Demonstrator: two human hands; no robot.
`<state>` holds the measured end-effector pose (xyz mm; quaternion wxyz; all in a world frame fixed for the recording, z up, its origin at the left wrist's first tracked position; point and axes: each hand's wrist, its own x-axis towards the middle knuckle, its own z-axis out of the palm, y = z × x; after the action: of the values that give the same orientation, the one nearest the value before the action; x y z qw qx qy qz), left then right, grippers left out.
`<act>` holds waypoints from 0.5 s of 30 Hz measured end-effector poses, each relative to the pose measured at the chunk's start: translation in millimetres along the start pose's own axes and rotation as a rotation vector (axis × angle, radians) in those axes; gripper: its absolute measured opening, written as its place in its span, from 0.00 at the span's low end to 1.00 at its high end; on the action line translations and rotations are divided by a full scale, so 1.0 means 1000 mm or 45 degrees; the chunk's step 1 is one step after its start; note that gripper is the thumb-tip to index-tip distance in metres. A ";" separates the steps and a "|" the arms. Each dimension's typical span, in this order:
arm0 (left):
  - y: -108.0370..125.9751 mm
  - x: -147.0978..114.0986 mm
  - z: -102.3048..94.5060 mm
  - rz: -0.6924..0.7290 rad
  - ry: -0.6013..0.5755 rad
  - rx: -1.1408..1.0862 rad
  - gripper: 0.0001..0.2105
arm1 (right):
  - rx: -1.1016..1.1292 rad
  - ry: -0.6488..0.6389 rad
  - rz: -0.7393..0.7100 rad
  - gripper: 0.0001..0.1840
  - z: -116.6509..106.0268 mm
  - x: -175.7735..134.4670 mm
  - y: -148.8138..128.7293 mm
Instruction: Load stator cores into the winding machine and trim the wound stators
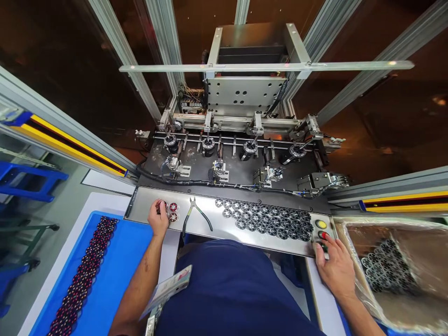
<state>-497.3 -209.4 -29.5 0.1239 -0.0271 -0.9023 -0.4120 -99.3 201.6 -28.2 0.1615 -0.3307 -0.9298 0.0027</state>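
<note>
My left hand (pixel 159 219) is closed around a small, dark reddish round part (pixel 159 207) at the left end of the metal ledge (pixel 140 210). Just right of it lie two similar round parts, one with a red centre (pixel 173 206) and a browner one (pixel 172 217). My right hand (pixel 335 266) holds nothing, its fingers apart over the button panel at the ledge's right end. A fingertip is at the red button (pixel 323 235), and the thumb is by the dark green button (pixel 322 247). The yellow button (pixel 320 224) is uncovered.
Pliers (pixel 196 214) lie with handles spread. Many silver-black round parts (pixel 266 219) cover the ledge's right half. Behind stands a machine with several black cylindrical fixtures (pixel 249 149). A blue tray (pixel 119 261) holds rows of red-black parts; a plastic-lined box (pixel 427 252) holds more rings.
</note>
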 end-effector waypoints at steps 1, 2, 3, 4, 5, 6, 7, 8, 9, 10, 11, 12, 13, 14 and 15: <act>0.000 0.000 0.000 0.001 0.000 0.002 0.19 | 0.017 -0.022 0.008 0.19 -0.002 0.003 0.002; 0.000 0.001 0.000 0.000 -0.001 0.003 0.19 | 0.028 -0.044 0.020 0.18 -0.005 0.006 0.004; 0.000 0.001 0.000 -0.002 -0.001 0.004 0.19 | 0.034 -0.063 0.029 0.17 -0.007 0.009 0.005; 0.000 0.001 0.000 -0.005 -0.002 0.005 0.19 | 0.034 -0.080 0.037 0.17 -0.009 0.011 0.006; 0.000 0.000 0.000 -0.010 -0.004 0.004 0.19 | 0.031 -0.097 0.040 0.17 -0.011 0.013 0.007; 0.000 0.000 0.000 -0.014 -0.006 0.001 0.19 | 0.029 -0.114 0.040 0.18 -0.013 0.015 0.007; 0.000 0.000 0.000 -0.020 -0.008 -0.004 0.19 | 0.027 -0.131 0.035 0.18 -0.016 0.016 0.007; 0.000 -0.001 -0.001 -0.026 -0.009 -0.011 0.19 | 0.028 -0.146 0.027 0.18 -0.019 0.018 0.006; 0.000 -0.002 -0.001 -0.032 -0.009 -0.020 0.19 | 0.034 -0.165 0.012 0.18 -0.024 0.020 0.005; 0.001 -0.002 -0.001 -0.038 -0.007 -0.031 0.19 | 0.042 -0.192 -0.009 0.17 -0.029 0.024 0.004; 0.001 -0.003 -0.002 -0.043 -0.004 -0.043 0.19 | 0.048 -0.226 -0.031 0.15 -0.036 0.030 0.002; 0.002 -0.003 -0.002 -0.047 -0.002 -0.058 0.19 | 0.043 -0.259 -0.043 0.15 -0.043 0.039 -0.002; 0.002 -0.003 -0.002 -0.049 0.000 -0.073 0.19 | 0.030 -0.286 -0.055 0.15 -0.051 0.051 -0.008; 0.003 -0.003 -0.003 -0.051 0.002 -0.090 0.19 | 0.015 -0.291 -0.073 0.15 -0.060 0.066 -0.016; 0.003 -0.003 -0.003 -0.051 0.006 -0.105 0.19 | 0.005 -0.268 -0.098 0.16 -0.068 0.084 -0.027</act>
<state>-493.3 -209.4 -26.1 0.1163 -0.0132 -0.8846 -0.4514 -155.9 225.4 64.4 0.0637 -0.2922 -0.9537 0.0330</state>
